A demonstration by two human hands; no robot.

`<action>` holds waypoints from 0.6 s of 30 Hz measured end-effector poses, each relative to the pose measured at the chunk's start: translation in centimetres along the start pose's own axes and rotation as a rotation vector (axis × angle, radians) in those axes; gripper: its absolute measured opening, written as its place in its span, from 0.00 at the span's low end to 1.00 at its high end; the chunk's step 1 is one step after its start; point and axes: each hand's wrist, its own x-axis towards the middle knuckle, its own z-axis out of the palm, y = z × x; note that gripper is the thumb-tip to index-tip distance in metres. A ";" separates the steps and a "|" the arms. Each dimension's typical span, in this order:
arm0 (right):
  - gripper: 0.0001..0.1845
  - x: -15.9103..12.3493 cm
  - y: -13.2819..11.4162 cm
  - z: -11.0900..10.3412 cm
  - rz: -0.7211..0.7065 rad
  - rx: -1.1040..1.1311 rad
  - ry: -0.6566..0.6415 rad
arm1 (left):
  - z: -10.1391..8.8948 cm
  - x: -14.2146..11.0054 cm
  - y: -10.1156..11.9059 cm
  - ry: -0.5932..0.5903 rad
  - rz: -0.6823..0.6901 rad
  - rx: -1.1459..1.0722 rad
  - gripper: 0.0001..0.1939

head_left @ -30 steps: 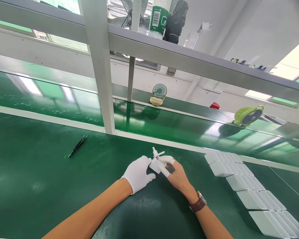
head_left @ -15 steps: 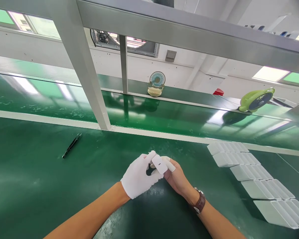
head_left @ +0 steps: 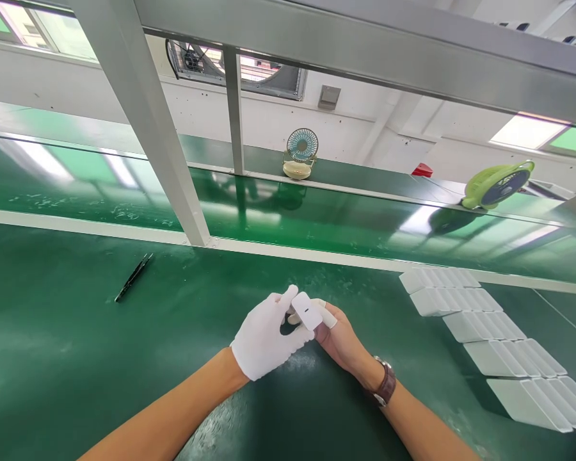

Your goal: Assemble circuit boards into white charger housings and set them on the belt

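A small white charger block with rounded corners and one dark slot, like a USB-C port, is held up over the green bench top. My left hand, in a white glove, grips it between thumb and fingers from the left. My right hand has white covers on some fingertips and closes on the block's right side; a watch is on that wrist. Part of the right fingers is hidden behind the block. Black tweezers lie on the bench to the left, apart from both hands.
Rows of white plastic pieces stand on the bench at the right. A pale rail and a slanting metal post border the far side. Behind are a small fan and a green fan.
The view has shifted slightly, so the background sits a little higher. Both hands keep their hold on the charger block with hardly any movement.
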 end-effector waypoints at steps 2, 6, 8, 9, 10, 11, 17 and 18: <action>0.16 0.0 0.1 0.0 0.001 0.000 0.000 | 0.0 0.0 0.0 -0.011 -0.018 0.001 0.32; 0.17 0.1 0.2 -0.1 0.012 0.012 -0.018 | 0.1 -0.1 -0.2 -0.030 -0.067 0.001 0.37; 0.18 0.0 0.3 -0.2 0.013 0.013 -0.025 | 0.1 -0.1 -0.3 -0.042 -0.082 -0.004 0.37; 0.18 0.0 0.3 -0.2 0.013 0.011 -0.027 | 0.1 -0.1 -0.3 -0.048 -0.087 -0.008 0.37; 0.18 0.0 0.3 -0.2 0.013 0.010 -0.027 | 0.1 -0.1 -0.3 -0.052 -0.091 -0.012 0.37; 0.18 0.0 0.3 -0.2 0.015 0.008 -0.027 | 0.0 0.0 -0.3 -0.054 -0.094 -0.014 0.38; 0.17 0.1 0.0 0.0 0.020 -0.004 -0.044 | -0.2 0.1 -0.1 -0.078 -0.119 -0.046 0.37; 0.17 0.1 0.0 0.1 0.019 -0.004 -0.046 | -0.2 0.1 0.0 -0.081 -0.123 -0.055 0.36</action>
